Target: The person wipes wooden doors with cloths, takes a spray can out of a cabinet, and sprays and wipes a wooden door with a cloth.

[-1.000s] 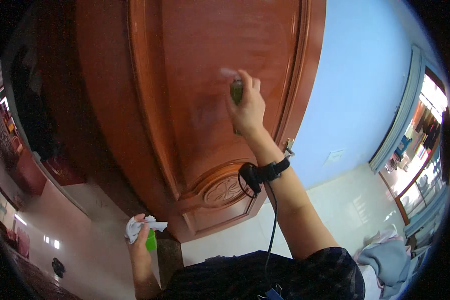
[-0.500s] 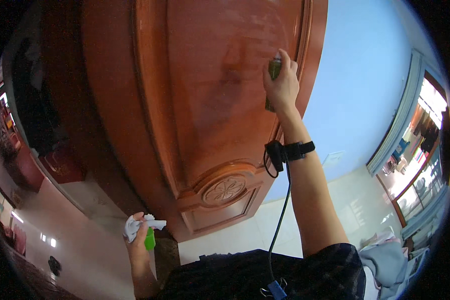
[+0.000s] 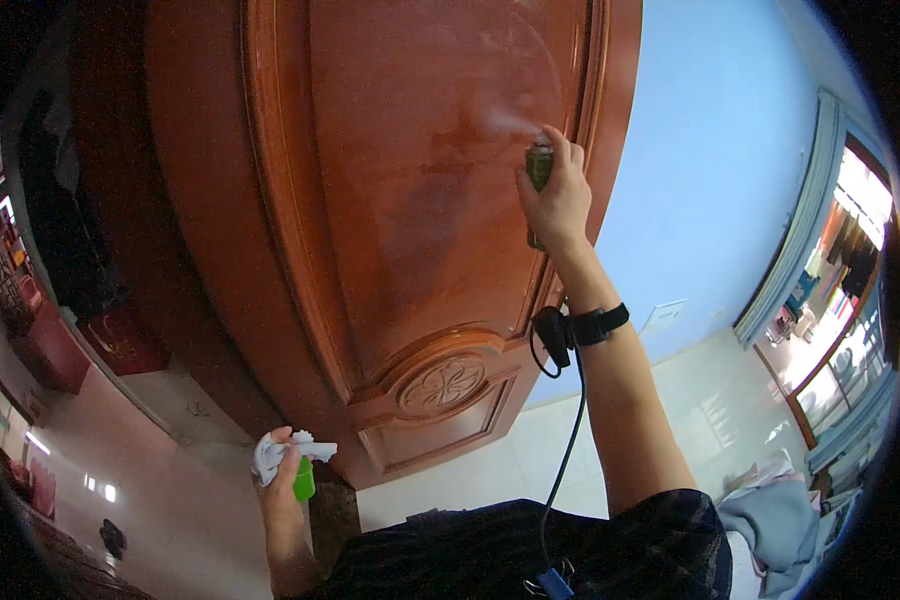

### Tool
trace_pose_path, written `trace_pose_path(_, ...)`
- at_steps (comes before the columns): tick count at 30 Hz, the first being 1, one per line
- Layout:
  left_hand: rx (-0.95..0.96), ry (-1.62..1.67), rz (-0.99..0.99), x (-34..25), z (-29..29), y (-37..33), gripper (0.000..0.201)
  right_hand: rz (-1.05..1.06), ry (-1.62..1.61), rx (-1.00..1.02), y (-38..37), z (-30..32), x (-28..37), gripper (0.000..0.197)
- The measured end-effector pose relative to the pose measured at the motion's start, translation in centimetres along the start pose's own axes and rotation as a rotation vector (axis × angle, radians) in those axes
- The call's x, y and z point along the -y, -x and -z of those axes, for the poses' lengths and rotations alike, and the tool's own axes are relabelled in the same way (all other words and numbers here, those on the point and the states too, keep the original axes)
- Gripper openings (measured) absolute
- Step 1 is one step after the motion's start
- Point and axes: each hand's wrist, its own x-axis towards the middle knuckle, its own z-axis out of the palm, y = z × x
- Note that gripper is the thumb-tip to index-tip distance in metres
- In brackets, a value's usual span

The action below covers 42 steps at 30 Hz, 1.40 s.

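Observation:
A dark green spray can [image 3: 539, 166] stands upright in my right hand [image 3: 560, 200], its fingers wrapped round it and the index finger on top at the nozzle. Pale mist [image 3: 505, 122] shoots leftward from it onto the reddish-brown wooden door [image 3: 410, 180]. Lower left, my left hand [image 3: 285, 480] grips a crumpled white cloth [image 3: 270, 458]. Against the same hand sits a bright green plastic piece [image 3: 304, 480], perhaps a cap; the fingers partly hide it.
The door has a carved flower medallion [image 3: 442, 387] low down. Right of it is a light blue wall [image 3: 700, 150]. A cable [image 3: 568, 440] runs from my right wrist strap to my shirt. Grey fabric [image 3: 775, 520] is heaped at lower right. A dark shoe-like object [image 3: 112, 538] lies on the left floor.
My right hand with the spray can has moved slightly down and left. Mist now shows at the nozzle. The left hand has barely moved, still holding the cloth.

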Motion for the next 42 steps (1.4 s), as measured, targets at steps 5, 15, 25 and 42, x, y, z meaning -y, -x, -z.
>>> trace_pose_path(5, 0.043, 0.004, -0.011, 0.0, 0.3, 0.3, 0.029, -0.148, -0.069, -0.188, -2.8, 0.8, -0.7, 0.054)
trace_pose_path(15, -0.025, 0.007, -0.02, -0.4, -0.3, 1.1, 0.027, -0.037, -0.198, -0.136, -3.9, -2.1, 6.0, 0.054)
trace_pose_path(25, -0.019, 0.005, -0.048, -0.6, 0.4, 1.0, 0.027, -0.179, -0.121, -0.177, -4.2, -2.3, 4.1, 0.058)
trace_pose_path(42, 0.007, -0.012, -0.038, -0.7, -0.4, 0.8, 0.031, -0.225, -0.133, -0.171, -4.5, -1.3, 2.1, 0.058)
